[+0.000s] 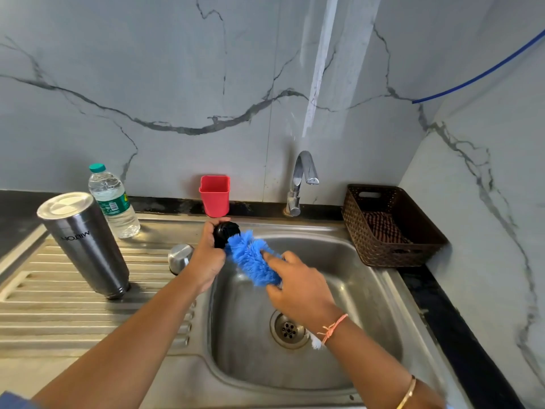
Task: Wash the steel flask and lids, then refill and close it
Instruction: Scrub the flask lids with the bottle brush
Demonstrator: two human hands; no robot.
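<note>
Your left hand (206, 258) is curled round the round black plastic lid (226, 233) over the steel sink (368, 290). Your right hand (298, 287) grips the blue bristle brush (253, 259), its long axis running up-left into the lid. The cylindrical steel flask (85, 243) stands well left, nearer your left hand.

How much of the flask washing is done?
About halfway, I think. The steel flask stands upside down on the drainboard, maybe washed already, with the steel cap beside it. Right now the left hand holds the black lid while the right hand scrubs it with the blue brush. Refilling and closing remain.
</note>
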